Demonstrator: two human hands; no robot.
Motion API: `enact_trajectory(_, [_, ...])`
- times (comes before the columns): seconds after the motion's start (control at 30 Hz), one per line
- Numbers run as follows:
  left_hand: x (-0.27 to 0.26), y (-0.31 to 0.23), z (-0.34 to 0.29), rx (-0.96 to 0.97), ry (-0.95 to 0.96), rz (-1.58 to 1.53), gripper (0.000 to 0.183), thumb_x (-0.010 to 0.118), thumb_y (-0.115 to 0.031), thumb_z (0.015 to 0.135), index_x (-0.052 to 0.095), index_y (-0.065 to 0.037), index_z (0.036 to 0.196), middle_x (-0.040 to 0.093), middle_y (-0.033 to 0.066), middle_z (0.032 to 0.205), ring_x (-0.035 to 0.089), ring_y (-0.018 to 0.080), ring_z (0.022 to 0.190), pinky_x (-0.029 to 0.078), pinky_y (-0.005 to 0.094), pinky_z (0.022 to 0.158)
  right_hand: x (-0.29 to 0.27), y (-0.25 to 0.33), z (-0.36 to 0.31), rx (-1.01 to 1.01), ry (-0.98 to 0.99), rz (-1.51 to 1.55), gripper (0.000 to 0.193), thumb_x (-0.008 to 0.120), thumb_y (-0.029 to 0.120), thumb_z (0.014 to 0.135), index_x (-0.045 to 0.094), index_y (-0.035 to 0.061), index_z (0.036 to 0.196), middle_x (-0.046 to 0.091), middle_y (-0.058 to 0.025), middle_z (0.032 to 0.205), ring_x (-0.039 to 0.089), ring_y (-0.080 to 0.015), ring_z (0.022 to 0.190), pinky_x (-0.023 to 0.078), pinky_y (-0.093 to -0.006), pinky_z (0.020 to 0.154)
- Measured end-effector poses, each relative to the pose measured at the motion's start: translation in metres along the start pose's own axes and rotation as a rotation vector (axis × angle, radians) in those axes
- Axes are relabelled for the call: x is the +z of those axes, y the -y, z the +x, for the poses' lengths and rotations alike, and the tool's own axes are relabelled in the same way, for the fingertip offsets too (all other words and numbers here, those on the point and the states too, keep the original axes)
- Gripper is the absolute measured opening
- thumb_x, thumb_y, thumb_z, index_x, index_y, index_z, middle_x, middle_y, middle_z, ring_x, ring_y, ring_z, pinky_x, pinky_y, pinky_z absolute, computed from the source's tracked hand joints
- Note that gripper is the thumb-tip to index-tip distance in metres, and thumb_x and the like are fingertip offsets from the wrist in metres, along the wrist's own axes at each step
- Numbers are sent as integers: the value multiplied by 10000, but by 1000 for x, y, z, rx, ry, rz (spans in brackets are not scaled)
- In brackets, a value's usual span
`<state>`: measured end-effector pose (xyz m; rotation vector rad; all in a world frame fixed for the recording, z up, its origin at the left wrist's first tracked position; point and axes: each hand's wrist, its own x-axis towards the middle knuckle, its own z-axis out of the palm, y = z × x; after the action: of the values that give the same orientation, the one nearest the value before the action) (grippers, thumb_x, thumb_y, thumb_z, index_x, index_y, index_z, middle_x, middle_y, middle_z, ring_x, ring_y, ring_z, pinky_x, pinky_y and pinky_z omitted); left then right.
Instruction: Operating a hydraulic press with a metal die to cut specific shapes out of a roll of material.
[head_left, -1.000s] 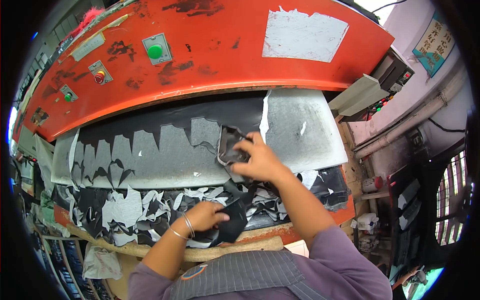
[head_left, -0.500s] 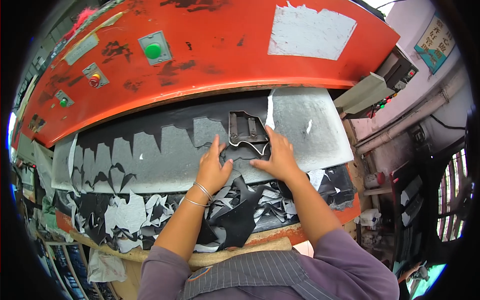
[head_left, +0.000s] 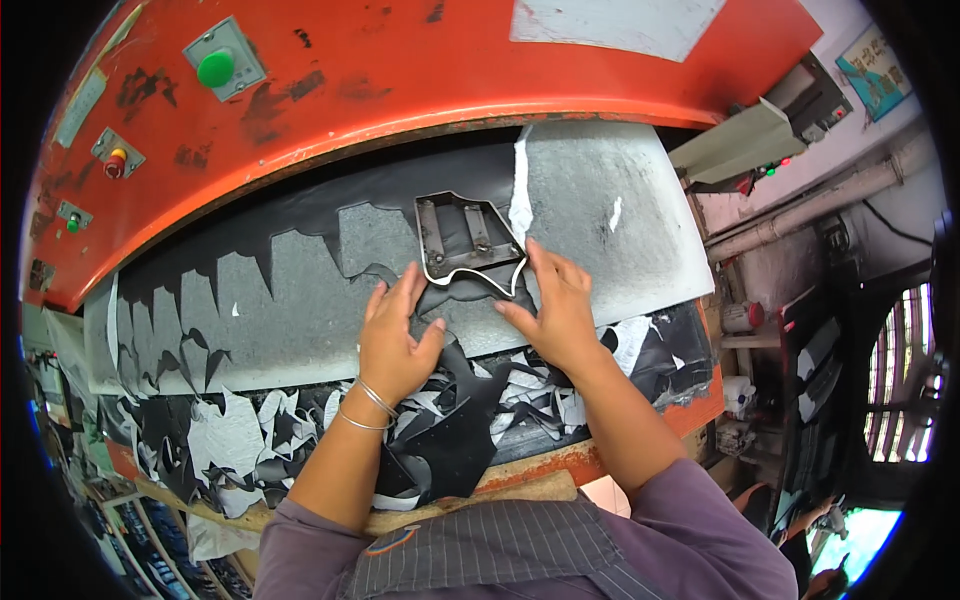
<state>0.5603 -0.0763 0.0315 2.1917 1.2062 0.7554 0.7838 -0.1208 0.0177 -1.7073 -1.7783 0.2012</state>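
Note:
A dark metal cutting die with a bright curved lower edge lies on a black sheet with a grey underside, on the pale cutting board. My left hand, with bangles on the wrist, is at the die's lower left corner, fingers stretched and thumb apart. At the die's right corner is my right hand, its index finger by the edge and its thumb spread below. Neither hand is wrapped round the die; I cannot tell how firmly the fingertips touch it. Left of the die, a row of cut-outs notches the sheet.
Beyond the board stands an orange press with a green button and a red knob. Black and white offcuts heap along the near edge. A grey box-like arm juts in at right. Another person's hand shows far lower right.
The whole view has shifted, so the board and press sit higher and further left. My hands stay on both sides of the die, the left thumb slightly further from it.

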Motion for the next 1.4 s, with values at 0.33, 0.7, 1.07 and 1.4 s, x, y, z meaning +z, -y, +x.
enact_trajectory(0.33, [18,14,-16,-57,-383,-341,244,566,-4,830,521,10,1069,631,178,1101,589,290,1123,438,363,958,-5,54,117,-834,309,-247,291,575,127,805,638,99,1088,590,-91,1195,526,-266,1176,402,-402,982])
enact_trajectory(0.7, [20,25,-27,-174,-492,-532,300,572,-24,813,490,0,1101,603,172,1125,580,311,1085,440,375,943,-6,12,122,-327,413,-337,139,597,158,814,632,27,784,651,-152,814,635,-350,791,493,-443,696])
enact_trajectory(1.07, [23,16,-12,-12,-151,-103,419,616,-161,786,442,-41,1147,563,171,1290,415,339,1310,162,509,1141,14,14,52,371,56,22,293,644,238,836,631,-51,885,636,-234,743,630,-361,673,475,-430,632])
enact_trajectory(1.4, [20,31,15,-25,-96,9,424,558,-107,787,421,-46,1184,563,145,1287,397,312,1333,166,490,1130,12,-6,18,68,138,61,1137,820,465,643,204,-45,1451,551,-183,1306,432,-355,1258,264,-461,1056])
